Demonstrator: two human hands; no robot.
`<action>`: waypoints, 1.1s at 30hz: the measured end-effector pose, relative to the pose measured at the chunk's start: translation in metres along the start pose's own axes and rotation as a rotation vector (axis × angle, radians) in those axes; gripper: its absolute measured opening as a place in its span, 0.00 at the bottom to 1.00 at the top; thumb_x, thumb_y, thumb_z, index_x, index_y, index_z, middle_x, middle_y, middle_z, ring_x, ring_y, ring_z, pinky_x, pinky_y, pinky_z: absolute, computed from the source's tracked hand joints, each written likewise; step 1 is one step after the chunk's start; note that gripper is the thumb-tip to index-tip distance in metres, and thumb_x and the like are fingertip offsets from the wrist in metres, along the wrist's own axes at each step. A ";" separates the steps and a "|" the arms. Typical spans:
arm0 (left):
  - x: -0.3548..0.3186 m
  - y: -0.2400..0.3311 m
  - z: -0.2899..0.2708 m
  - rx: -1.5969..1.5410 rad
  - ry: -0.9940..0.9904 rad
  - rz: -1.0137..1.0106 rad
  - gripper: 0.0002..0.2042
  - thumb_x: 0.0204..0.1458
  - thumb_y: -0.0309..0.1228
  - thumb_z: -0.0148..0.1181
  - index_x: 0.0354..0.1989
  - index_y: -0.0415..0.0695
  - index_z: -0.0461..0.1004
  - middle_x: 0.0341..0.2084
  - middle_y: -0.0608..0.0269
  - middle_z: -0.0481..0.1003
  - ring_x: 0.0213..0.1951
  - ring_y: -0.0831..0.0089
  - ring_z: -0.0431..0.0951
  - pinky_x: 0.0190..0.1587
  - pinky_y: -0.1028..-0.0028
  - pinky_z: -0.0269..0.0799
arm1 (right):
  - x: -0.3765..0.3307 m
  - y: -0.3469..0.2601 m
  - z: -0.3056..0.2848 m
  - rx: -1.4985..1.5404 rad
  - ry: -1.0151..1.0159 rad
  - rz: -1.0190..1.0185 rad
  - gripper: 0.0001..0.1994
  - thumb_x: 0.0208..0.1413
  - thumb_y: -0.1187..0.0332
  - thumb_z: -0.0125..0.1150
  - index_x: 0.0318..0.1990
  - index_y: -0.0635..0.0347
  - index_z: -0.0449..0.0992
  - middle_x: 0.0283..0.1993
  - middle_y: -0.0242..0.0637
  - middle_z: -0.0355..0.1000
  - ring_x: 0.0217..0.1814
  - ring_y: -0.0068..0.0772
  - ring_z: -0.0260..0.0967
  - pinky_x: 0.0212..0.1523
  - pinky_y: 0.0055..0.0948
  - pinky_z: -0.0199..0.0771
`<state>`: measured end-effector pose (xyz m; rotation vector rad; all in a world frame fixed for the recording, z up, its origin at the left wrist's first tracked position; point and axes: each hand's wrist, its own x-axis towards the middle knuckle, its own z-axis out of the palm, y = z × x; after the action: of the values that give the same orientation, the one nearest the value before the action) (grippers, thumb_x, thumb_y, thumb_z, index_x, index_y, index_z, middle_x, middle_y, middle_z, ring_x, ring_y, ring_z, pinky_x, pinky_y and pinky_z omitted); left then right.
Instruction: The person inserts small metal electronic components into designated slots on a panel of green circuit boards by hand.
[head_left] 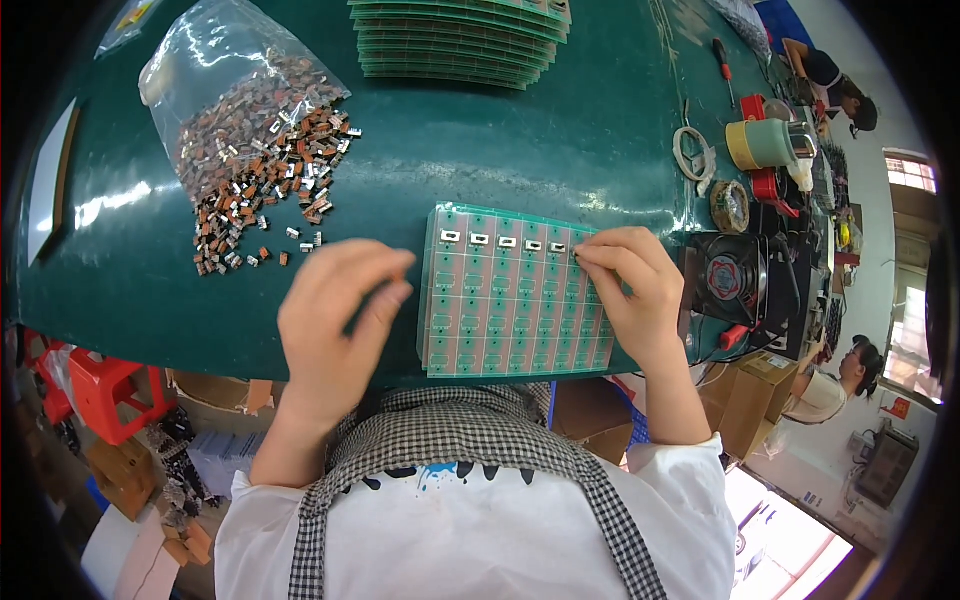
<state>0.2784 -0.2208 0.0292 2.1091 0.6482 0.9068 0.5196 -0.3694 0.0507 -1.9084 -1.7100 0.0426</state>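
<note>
Head view: right hand pinches a small part onto the far row of the green panel at the table's near edge; left hand, fingers curled, apparently cups spares from the pile.

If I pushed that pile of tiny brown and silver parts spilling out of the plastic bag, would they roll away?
Probably not roll. The small parts look blocky, so they would likely slide and scatter across the smooth green table. Each seems very light; loose ones already lie apart from the heap. The clear bag looks floppy and would likely crumple rather than hold them back.
</note>
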 end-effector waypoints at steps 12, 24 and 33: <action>-0.012 0.025 0.020 -0.237 -0.169 0.080 0.14 0.40 0.18 0.67 0.39 0.39 0.77 0.33 0.59 0.77 0.30 0.66 0.76 0.30 0.72 0.71 | 0.006 -0.010 0.006 0.075 -0.024 0.155 0.07 0.45 0.76 0.66 0.34 0.60 0.78 0.43 0.36 0.72 0.45 0.40 0.71 0.41 0.34 0.72; -0.016 0.038 0.023 -0.676 -0.329 -0.299 0.26 0.51 0.15 0.58 0.61 0.41 0.63 0.41 0.55 0.79 0.43 0.68 0.81 0.47 0.72 0.78 | -0.002 -0.053 0.000 0.635 -0.205 0.084 0.12 0.48 0.79 0.66 0.42 0.59 0.80 0.39 0.36 0.71 0.39 0.30 0.72 0.35 0.24 0.73; -0.017 0.041 0.020 -0.819 -0.435 -0.442 0.26 0.52 0.18 0.60 0.61 0.42 0.63 0.36 0.57 0.80 0.40 0.69 0.82 0.44 0.72 0.77 | -0.007 -0.055 -0.001 0.753 -0.208 0.079 0.12 0.43 0.77 0.71 0.37 0.60 0.80 0.39 0.35 0.69 0.39 0.29 0.71 0.35 0.25 0.73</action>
<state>0.2892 -0.2650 0.0450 1.2821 0.3873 0.3414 0.4689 -0.3752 0.0730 -1.4220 -1.4432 0.8196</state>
